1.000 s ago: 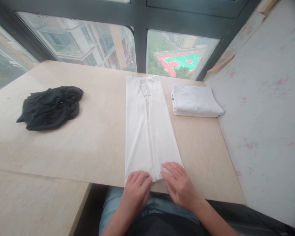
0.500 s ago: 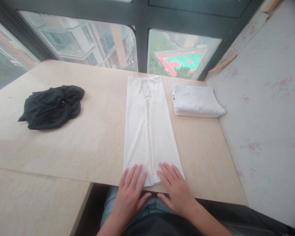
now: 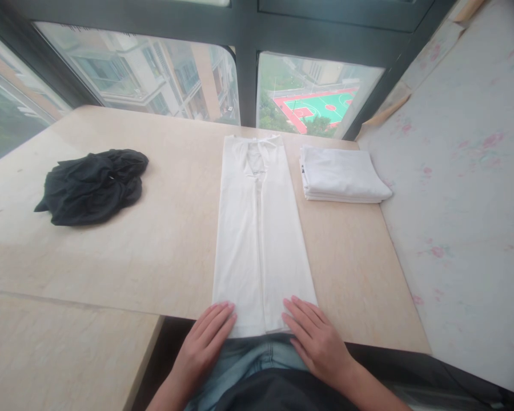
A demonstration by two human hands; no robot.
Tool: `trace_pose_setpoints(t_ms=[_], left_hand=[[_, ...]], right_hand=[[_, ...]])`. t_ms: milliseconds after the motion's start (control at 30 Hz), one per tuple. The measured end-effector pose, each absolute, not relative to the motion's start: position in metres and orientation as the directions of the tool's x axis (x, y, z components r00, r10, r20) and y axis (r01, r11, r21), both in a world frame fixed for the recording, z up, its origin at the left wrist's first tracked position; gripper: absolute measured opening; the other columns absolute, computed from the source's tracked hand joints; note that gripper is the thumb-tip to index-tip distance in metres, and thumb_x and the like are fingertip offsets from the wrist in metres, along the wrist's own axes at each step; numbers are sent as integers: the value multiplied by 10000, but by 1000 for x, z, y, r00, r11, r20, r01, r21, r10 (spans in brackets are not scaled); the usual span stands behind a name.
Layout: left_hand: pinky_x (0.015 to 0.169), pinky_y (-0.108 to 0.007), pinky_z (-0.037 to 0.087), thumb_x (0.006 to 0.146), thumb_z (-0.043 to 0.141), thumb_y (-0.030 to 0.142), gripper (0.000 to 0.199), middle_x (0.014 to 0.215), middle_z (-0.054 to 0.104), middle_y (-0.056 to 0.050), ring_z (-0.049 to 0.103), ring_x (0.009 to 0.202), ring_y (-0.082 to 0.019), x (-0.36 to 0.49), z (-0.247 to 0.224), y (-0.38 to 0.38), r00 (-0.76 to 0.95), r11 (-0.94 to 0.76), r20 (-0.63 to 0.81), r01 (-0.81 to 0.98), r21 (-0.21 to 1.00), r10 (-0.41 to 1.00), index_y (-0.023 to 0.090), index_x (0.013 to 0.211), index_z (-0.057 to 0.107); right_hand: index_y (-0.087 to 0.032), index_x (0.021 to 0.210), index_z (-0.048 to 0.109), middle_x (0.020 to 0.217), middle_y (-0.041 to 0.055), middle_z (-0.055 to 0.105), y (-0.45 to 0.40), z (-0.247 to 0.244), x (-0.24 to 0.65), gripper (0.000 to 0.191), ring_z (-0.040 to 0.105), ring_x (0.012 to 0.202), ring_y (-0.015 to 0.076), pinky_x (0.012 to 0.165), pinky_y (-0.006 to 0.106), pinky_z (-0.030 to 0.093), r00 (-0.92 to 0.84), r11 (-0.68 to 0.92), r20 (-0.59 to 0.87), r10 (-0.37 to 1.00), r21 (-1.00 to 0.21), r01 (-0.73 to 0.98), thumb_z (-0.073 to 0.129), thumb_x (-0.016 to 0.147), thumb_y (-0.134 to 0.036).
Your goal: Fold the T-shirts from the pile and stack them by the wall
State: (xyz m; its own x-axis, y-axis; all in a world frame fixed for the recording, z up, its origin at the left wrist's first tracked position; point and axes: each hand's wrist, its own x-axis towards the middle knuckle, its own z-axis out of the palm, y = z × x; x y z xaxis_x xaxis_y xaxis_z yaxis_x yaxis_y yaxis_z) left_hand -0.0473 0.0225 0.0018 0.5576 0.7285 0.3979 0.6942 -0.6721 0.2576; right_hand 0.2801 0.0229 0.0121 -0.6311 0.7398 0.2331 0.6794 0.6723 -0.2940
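Note:
A white garment point(image 3: 239, 245) lies lengthwise on the table, its sides folded in so the edges nearly meet along a middle line. Its neckline, with small dark print inside, points toward the window. My left hand point(image 3: 205, 339) rests on the near left corner of the hem, fingers stretched out side by side and the thumb hidden. On the near right corner lies my right hand point(image 3: 319, 337), its fingers extended over the cloth and its thumb low by the table edge. The hem reaches the table's front edge.
A crumpled black garment point(image 3: 92, 185) sits on the table point(image 3: 175, 228) at left. Folded white clothes point(image 3: 342, 174) are stacked at right, near the flowered wall covering point(image 3: 466, 228). Windows point(image 3: 321, 94) line the far side. A second pale surface point(image 3: 60, 354) adjoins at lower left.
The white garment has slid slightly toward me. My hands have moved apart and nearer my body, onto the hem's two corners; the left fingers have drawn closer together.

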Motion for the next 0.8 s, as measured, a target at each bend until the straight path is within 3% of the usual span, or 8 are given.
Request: trace_pose_setpoints(t_ms=[133,367,567,667,800], left_hand=[[1056,-445,525,927,501,40,401,1277,685,-109,572,1297,-242,-53,2,19,559,-707,454,650,280,694,165,1290,618],[1055,-425,505,853,538,-27,390,1131,742,-101,653,1165,-214,-45,23,11,512,-695,499,652,304,699,134,1184,665],[1020,-369,520,859,528,2,333,1035,750,-57,694,1008,-164,-45,28,15,433,-623,474,682,384,766,173,1108,666],[981,-335,545,866,526,36,295,988,749,-29,703,923,-147,-46,35,15,479,-626,416,681,380,773,202,1062,671],[823,-273,590,863,494,41,287,922,740,-27,691,844,-146,-41,68,16,555,-649,337,631,425,761,215,1018,662]], right_hand=[[-121,1266,629,1364,120,620,15,5,283,417,505,1357,243,1012,412,537,-609,695,335,719,-330,638,467,894,-22],[-154,1136,678,1135,100,725,21,15,298,326,656,1134,213,927,391,575,-511,667,429,745,-479,570,482,907,-30],[-168,1120,693,1003,79,743,23,27,307,333,699,955,177,880,337,594,-491,638,409,769,-529,559,487,903,-21],[-161,1140,685,996,84,743,20,37,308,349,699,945,184,868,331,597,-551,675,397,734,-514,529,468,903,-25],[-174,1104,678,897,65,738,20,59,307,362,698,809,155,730,263,604,-602,652,328,728,-600,463,432,894,-13]])
